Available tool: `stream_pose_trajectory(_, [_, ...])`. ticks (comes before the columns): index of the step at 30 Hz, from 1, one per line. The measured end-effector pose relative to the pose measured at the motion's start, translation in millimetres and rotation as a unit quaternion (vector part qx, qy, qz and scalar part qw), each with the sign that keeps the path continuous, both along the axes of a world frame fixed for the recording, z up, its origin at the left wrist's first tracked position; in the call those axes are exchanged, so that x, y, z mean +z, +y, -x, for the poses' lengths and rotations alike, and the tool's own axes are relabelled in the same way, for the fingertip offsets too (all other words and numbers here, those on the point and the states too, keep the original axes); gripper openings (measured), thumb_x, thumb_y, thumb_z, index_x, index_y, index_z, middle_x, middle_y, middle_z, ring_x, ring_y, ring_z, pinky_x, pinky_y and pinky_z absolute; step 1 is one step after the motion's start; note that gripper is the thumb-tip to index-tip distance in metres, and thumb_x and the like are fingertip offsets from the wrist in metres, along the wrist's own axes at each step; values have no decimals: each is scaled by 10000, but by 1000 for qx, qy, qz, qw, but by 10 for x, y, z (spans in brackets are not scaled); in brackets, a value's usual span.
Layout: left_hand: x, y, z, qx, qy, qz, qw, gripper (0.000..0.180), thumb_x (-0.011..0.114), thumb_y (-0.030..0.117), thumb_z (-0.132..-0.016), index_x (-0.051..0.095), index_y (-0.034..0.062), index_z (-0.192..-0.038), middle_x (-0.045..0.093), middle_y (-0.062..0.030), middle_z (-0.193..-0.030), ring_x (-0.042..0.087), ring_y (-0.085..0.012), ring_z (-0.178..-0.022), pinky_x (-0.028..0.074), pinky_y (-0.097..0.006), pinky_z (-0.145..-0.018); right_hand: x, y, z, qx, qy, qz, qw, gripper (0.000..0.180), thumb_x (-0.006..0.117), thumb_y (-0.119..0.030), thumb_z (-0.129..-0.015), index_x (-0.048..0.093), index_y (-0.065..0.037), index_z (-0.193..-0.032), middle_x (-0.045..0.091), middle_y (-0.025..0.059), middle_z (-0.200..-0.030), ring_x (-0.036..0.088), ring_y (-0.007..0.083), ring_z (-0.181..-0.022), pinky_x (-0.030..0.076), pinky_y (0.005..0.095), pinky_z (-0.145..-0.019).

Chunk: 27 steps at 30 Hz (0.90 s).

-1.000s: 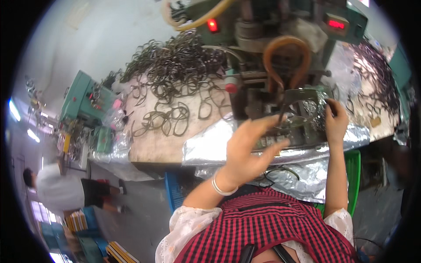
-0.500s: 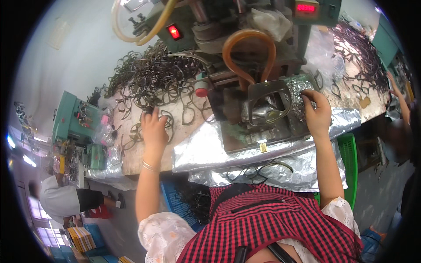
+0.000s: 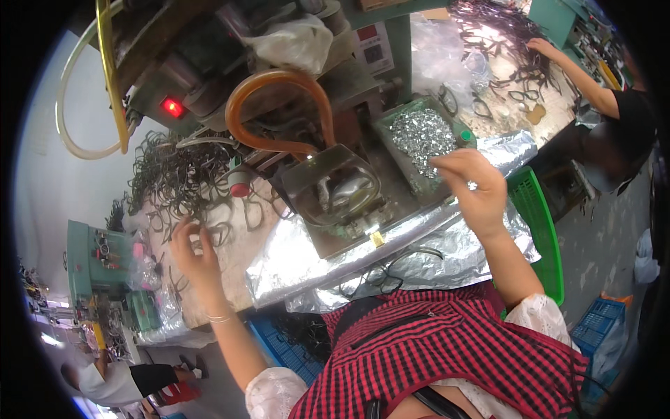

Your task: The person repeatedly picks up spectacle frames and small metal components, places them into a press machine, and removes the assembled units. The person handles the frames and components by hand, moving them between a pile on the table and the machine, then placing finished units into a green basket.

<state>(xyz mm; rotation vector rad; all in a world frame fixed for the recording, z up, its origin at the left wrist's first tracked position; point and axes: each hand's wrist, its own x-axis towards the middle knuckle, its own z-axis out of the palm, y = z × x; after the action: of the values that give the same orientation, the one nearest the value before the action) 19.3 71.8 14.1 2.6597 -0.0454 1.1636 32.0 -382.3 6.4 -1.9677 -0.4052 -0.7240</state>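
My right hand [image 3: 478, 192] is over the near right edge of a metal tray [image 3: 391, 129] heaped with small shiny metal pieces [image 3: 422, 136]. Its thumb and fingertips are pressed together, and whatever they pinch is too small to make out. On the left, my left hand [image 3: 197, 260] hovers at the near edge of a pile of dark eyeglass frames [image 3: 171, 178], fingers curved and apart, with nothing visible in it. Between my hands, one dark eyeglass front [image 3: 370, 183] sits on the machine's bed, under a looped amber hose [image 3: 241, 105].
A red push button [image 3: 239, 189] juts from the machine. Silver foil [image 3: 279, 269] covers the bench edge, with loose frames [image 3: 391, 269] on it. A green basket [image 3: 544, 237] and a blue crate [image 3: 269, 342] stand below. At far right, a co-worker's arm [image 3: 583, 80] reaches over more frames.
My view has turned and shifted rightward. My right hand has gone from beside the machine bed to a pinch at the metal pieces. My left hand has drawn back slightly from the frames.
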Motion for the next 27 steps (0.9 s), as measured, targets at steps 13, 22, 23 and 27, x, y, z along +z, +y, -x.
stream_pose_trajectory(13, [-175,-1016,61,-169,-47,571,802,110,575,27,-934,513,31,-1025,636,-89,-956,656,-192,-824,558,-319,-776,224,906,-309,202,196,-321,904,412,662,-18,-814,539,39,-1203,671,97,-963,629,125,-918,482,245,-814])
stream_pose_trajectory(22, [685,-1533,380,-323,-163,481,798,365,594,-125,-835,521,21,-1162,639,-123,-987,677,-254,-866,601,-389,-779,542,943,29,241,206,-357,879,474,567,6,-851,460,18,-1313,651,134,-1080,609,186,-1086,431,302,-982])
stream_pose_trajectory(23, [633,-1630,433,-323,-138,456,818,392,603,-134,-822,519,25,-1169,640,-124,-989,678,-257,-872,598,-393,-791,554,890,67,280,199,-321,882,484,550,11,-854,451,16,-1328,628,139,-1160,579,199,-1149,415,316,-1013])
stream_pose_trajectory(27, [537,-2019,281,-366,-22,445,817,381,679,-118,-786,524,-4,-1115,673,-138,-948,685,-232,-887,546,-313,-800,67,319,-353,-65,50,179,981,296,677,-117,-776,689,-73,-1068,579,186,-1247,475,369,-1251,436,422,-1003])
